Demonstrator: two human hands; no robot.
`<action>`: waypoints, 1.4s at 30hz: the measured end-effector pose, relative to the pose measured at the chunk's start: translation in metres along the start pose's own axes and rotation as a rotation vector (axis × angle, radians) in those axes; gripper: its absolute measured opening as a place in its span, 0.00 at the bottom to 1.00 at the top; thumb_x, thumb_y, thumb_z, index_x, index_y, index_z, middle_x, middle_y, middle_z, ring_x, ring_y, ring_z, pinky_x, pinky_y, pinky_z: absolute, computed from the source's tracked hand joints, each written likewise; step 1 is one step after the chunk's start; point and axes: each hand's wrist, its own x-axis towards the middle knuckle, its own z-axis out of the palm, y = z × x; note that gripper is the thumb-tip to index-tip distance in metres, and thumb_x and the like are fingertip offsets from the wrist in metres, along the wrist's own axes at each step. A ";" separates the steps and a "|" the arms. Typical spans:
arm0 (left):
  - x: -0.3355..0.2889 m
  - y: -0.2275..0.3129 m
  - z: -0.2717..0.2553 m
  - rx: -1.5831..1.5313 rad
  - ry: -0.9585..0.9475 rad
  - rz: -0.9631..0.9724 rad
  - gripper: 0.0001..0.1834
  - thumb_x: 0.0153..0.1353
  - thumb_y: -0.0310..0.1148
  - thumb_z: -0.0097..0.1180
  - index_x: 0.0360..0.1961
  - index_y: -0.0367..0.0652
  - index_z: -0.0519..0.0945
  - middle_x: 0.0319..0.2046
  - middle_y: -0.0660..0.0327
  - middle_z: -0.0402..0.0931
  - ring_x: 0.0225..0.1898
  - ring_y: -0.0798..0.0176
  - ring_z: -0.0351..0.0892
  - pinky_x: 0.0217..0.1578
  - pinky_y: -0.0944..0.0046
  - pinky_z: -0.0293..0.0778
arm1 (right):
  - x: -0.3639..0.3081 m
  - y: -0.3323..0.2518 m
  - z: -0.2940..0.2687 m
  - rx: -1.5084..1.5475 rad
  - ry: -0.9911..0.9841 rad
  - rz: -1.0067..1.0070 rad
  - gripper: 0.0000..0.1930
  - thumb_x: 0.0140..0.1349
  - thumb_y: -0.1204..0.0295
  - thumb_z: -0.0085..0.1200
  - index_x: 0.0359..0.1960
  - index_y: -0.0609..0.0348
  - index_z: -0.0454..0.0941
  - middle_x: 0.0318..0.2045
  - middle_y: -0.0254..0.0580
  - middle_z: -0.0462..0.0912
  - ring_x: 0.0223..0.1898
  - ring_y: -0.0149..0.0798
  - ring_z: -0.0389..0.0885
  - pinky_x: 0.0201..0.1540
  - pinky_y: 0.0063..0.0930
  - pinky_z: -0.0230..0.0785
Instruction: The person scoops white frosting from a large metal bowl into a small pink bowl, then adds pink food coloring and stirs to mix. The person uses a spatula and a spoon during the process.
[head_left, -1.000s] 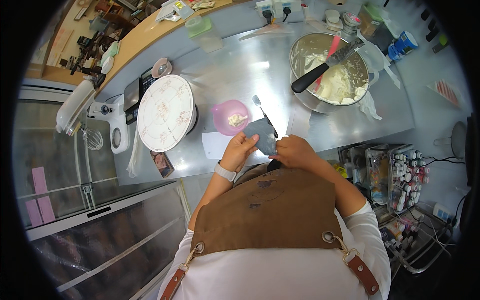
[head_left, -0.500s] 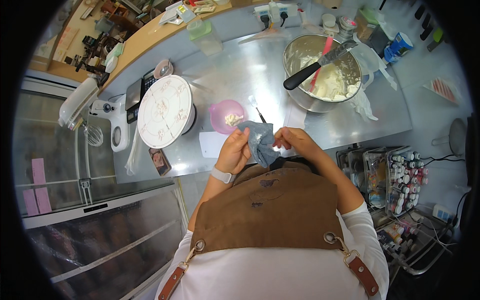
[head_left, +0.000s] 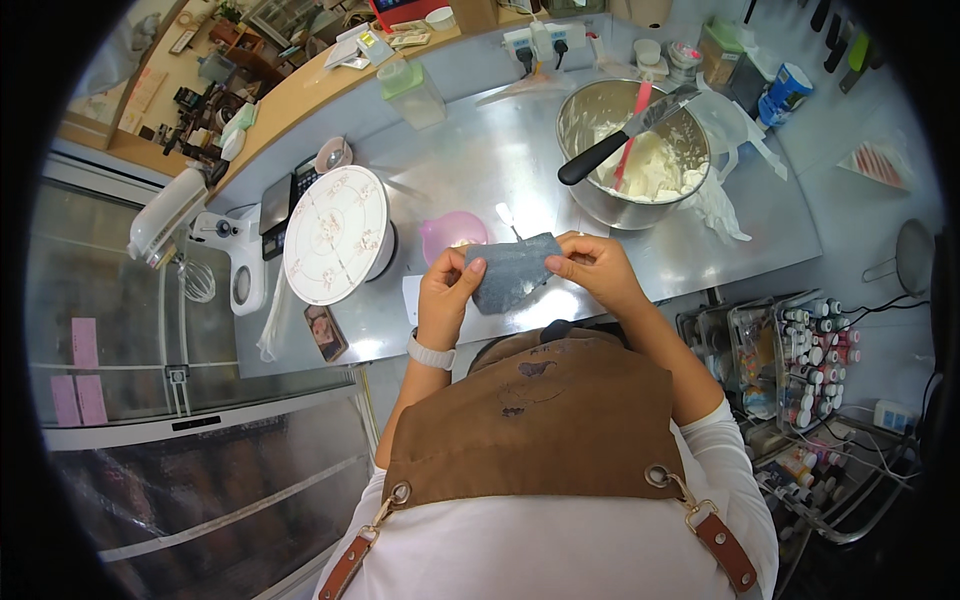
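The left hand [head_left: 446,290] and right hand [head_left: 603,272] pinch opposite edges of a grey-blue cloth [head_left: 512,275], thumbs closed against fingers, spreading it at the person's twelve o'clock. From the cloth, a partly hidden pink bowl [head_left: 440,231] with some white cream [head_left: 462,242] sits at ten o'clock. At half past one, a steel bowl [head_left: 632,212] holds pale cream [head_left: 658,176] and a pink spatula [head_left: 629,155]; farther, at eleven, stands a green-lidded container [head_left: 418,101].

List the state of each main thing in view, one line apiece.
Grey-blue cloth, held spread out
Left hand, pinching the cloth
Right hand, pinching the cloth
Steel mixing bowl, uncovered, cream inside
Black-handled spatula, lying across the steel mixing bowl
Pink bowl, partly hidden
Stand mixer, head tilted up, whisk attached
Black plugs, plugged in
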 end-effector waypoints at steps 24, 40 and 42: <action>-0.031 -0.020 0.004 -0.907 -0.433 -0.668 0.27 0.68 0.38 0.53 0.63 0.35 0.64 0.58 0.50 0.70 0.58 0.57 0.72 0.57 0.57 0.71 | 0.002 -0.034 0.009 0.578 0.007 0.100 0.17 0.66 0.73 0.55 0.54 0.60 0.67 0.42 0.42 0.80 0.44 0.32 0.81 0.50 0.28 0.74; -0.028 0.074 -0.019 0.117 0.048 0.148 0.16 0.60 0.20 0.59 0.50 0.36 0.74 0.40 0.63 0.78 0.36 0.75 0.73 0.36 0.76 0.72 | 0.002 -0.066 0.011 0.065 0.044 -0.236 0.09 0.59 0.87 0.47 0.34 0.64 0.79 0.40 0.41 0.82 0.36 0.28 0.78 0.40 0.19 0.71; -0.030 0.065 -0.025 0.108 0.026 0.111 0.08 0.64 0.24 0.56 0.43 0.36 0.76 0.37 0.65 0.78 0.36 0.75 0.74 0.36 0.75 0.72 | 0.005 -0.059 0.014 0.156 0.090 -0.227 0.08 0.62 0.83 0.50 0.42 0.65 0.76 0.35 0.36 0.80 0.31 0.23 0.76 0.35 0.14 0.68</action>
